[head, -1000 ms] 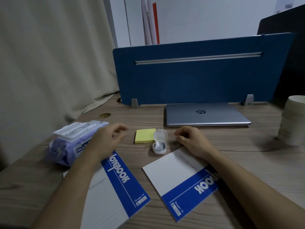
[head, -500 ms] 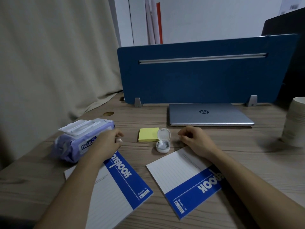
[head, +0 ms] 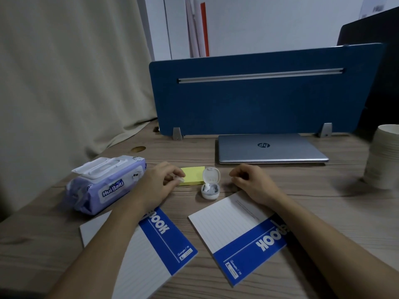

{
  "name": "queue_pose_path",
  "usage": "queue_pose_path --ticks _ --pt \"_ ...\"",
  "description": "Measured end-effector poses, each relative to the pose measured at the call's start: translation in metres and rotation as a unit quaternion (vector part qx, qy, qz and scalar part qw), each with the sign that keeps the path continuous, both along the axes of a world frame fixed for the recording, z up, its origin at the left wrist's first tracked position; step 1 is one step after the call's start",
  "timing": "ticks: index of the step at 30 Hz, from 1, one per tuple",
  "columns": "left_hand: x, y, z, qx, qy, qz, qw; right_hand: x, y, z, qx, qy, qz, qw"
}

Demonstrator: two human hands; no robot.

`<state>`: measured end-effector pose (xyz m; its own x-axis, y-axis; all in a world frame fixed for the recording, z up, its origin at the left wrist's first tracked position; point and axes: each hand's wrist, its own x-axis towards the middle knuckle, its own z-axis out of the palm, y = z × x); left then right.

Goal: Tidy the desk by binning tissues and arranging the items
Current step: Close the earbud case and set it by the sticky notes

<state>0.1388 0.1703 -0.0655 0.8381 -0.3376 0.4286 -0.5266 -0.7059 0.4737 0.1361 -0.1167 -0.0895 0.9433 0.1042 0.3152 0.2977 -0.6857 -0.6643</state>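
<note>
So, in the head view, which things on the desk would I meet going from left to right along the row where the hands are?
Wet wipes pack → left hand → yellow sticky notes → open earbud case → right hand → stack of paper cups.

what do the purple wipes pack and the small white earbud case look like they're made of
Purple wipes pack: soft glossy plastic film, judging by its wrinkles and sheen, with a stiffer white flip lid. Small white earbud case: smooth hard plastic, probably, given its rounded moulded shell and open hinged lid.
</note>
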Motion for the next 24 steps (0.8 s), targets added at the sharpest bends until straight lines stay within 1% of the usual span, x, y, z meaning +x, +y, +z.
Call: queue_pose_path --ticks 4,7,10,14,24 --pt "-0.007 -0.022 0.001 0.014 -0.041 -0.096 0.994 0.000 0.001 0.001 -0.002 -0.001 -0.007 1.000" --pt "-0.009 -0.036 -0.001 0.030 -0.059 -0.132 0.989 0.000 0.001 0.002 -0.001 0.003 -0.002 1.000" --pt "-0.007 -0.046 -0.004 0.038 -0.076 -0.146 0.986 0.000 0.002 0.001 0.002 0.003 0.002 1.000" --pt "-0.003 -0.056 -0.007 0.019 -0.079 -0.173 0.982 -0.001 0.003 0.002 -0.002 0.000 0.001 1.000" --pt "0.002 -0.071 -0.009 0.030 -0.088 -0.168 0.981 -0.001 0.002 0.002 0.001 -0.009 0.006 1.000"
